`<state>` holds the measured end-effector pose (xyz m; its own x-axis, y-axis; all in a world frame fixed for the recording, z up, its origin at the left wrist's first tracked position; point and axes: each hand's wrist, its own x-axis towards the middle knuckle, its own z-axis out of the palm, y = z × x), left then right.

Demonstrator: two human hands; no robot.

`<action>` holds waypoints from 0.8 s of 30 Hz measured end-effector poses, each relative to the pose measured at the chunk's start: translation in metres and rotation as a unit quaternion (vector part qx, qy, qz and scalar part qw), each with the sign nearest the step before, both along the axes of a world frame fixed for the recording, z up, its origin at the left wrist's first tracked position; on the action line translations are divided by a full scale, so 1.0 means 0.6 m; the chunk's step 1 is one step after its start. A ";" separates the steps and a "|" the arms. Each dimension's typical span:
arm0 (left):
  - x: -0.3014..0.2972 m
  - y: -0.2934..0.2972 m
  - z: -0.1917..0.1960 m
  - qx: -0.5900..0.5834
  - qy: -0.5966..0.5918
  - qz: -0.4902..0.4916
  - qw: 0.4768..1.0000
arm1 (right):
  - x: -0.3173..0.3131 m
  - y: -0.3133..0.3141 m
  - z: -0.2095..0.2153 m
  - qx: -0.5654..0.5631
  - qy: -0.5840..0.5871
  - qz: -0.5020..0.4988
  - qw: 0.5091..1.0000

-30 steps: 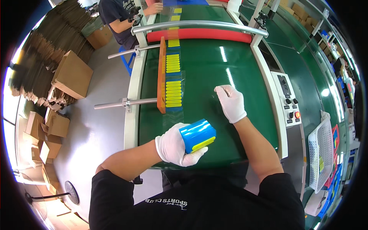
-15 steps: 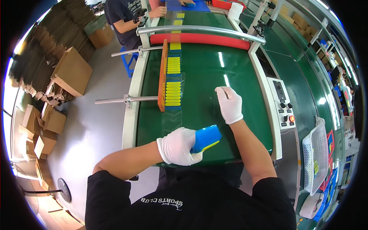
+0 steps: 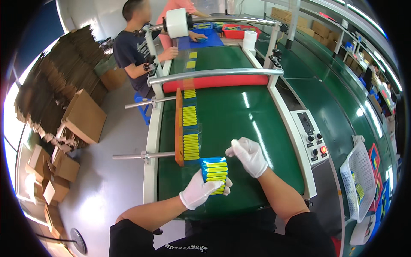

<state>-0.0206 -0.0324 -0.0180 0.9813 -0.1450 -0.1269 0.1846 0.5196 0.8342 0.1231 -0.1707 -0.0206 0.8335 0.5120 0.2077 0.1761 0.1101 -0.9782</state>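
Observation:
My gloved left hand grips a blue pack with a row of yellow strips and holds it upright above the near end of the green conveyor belt. The strips face up toward me. Just right of the pack's top corner, my gloved right hand is closed, thumb and fingertips together, apart from the pack; whether anything is pinched there I cannot make out. Farther up the belt, similar blue-and-yellow packs lie in a line against an orange guide bar.
A red roller and a metal bar cross the belt. The control box is on the right, beyond it a white basket. A co-worker sits at the far left. Cardboard boxes stand on the left floor.
My left hand has turned the pack from edge-on to showing its yellow strips. My right hand has come closer to the pack. The view has tilted up, revealing more of the far end.

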 end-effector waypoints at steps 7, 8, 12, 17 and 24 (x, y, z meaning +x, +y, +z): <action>0.019 0.004 0.025 0.066 0.039 0.060 0.995 | -0.002 -0.024 0.048 -0.146 -0.087 0.259 0.951; 0.019 0.005 0.024 0.072 0.042 0.054 0.995 | -0.004 -0.022 0.041 -0.140 -0.084 0.253 0.954; 0.021 0.002 0.009 0.134 0.024 0.113 0.984 | -0.012 -0.015 0.024 -0.136 0.005 0.277 0.951; 0.031 0.008 0.014 0.106 0.051 0.064 0.991 | -0.012 -0.012 0.018 -0.145 0.071 0.277 0.947; 0.028 0.016 0.004 0.078 0.023 0.022 0.996 | -0.011 -0.017 0.021 -0.115 0.165 0.266 0.943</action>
<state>-0.0040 -0.0230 -0.0156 0.9789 -0.0779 -0.1890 0.2044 0.3934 0.8964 0.1164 -0.1808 -0.0080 0.4450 0.8761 -0.1854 -0.1628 -0.1245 -0.9788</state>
